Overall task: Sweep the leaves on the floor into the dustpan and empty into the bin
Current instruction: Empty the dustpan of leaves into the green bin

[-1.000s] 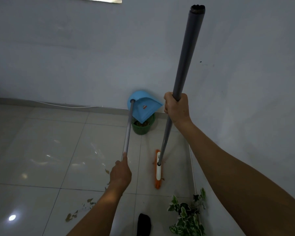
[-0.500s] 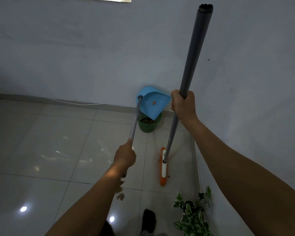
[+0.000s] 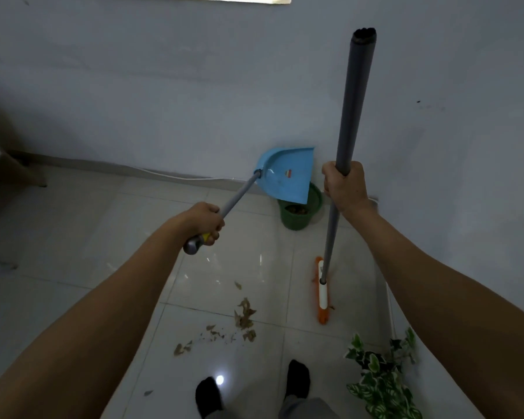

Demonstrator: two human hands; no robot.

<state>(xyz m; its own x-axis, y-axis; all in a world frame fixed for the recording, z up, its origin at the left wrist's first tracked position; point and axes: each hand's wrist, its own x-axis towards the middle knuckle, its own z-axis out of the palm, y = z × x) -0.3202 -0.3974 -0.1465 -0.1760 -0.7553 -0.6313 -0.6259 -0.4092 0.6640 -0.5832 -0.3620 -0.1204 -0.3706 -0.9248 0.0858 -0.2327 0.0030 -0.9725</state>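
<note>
Leaves [image 3: 244, 317] lie scattered on the pale floor [image 3: 73, 237] tiles, below and between your two hands and just ahead of your dark-socked feet [image 3: 208, 394]. Your left hand [image 3: 204, 222] is curled tight around the grey dustpan handle [image 3: 239, 193] near its yellow-banded end, with the end cap poking out past your little finger. Out beyond that hand the handle slopes up to the blue dustpan [image 3: 285, 173], which hangs tipped on edge with its straight lip pointing down over the mouth of the green bin [image 3: 298, 214]. The bin stands against the wall [image 3: 164, 86], between your two hands and farther out, and brown leaf bits show inside it. Your right hand [image 3: 344, 189] is wrapped firmly around the grey broom handle [image 3: 353, 116], which stands nearly upright and rises well above your fist. Straight below that hand the orange and white broom head [image 3: 322, 291] rests on the floor, pointing back toward you. A green and white leafy plant [image 3: 378, 379] sits under your right forearm, close to the wall.
</note>
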